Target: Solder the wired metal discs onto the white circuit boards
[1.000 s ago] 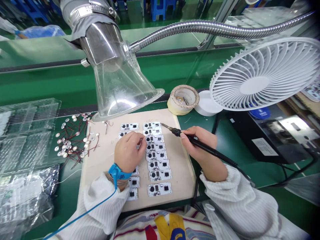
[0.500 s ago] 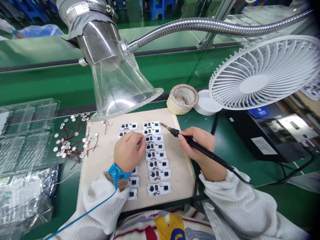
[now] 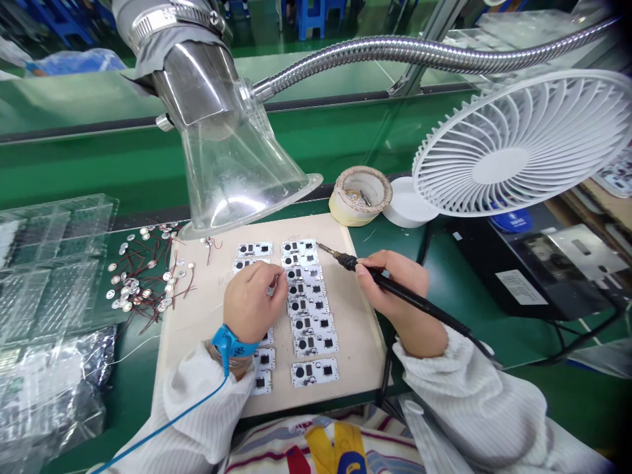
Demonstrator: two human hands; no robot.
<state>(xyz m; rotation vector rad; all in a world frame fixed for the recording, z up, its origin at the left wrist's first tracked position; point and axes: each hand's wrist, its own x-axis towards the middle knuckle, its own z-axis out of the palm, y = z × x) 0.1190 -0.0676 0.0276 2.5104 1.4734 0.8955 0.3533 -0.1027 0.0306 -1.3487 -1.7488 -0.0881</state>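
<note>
The table (image 3: pixel 123 164) is green and shiny. A big white fan (image 3: pixel 513 151) stands past the right hand (image 3: pixel 395 296). A clear hood (image 3: pixel 237 171) on a bendy metal hose (image 3: pixel 405 52) hangs beyond the left hand (image 3: pixel 249 299). Blue stools (image 3: pixel 316 16) stand far behind on a green floor (image 3: pixel 261 33).

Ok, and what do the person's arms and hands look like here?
White ribbed knit on the left sleeve and right sleeve. A blue strap rings the left wrist, a thin blue cord running from it. Left hand and right hand are ungloved.
</note>
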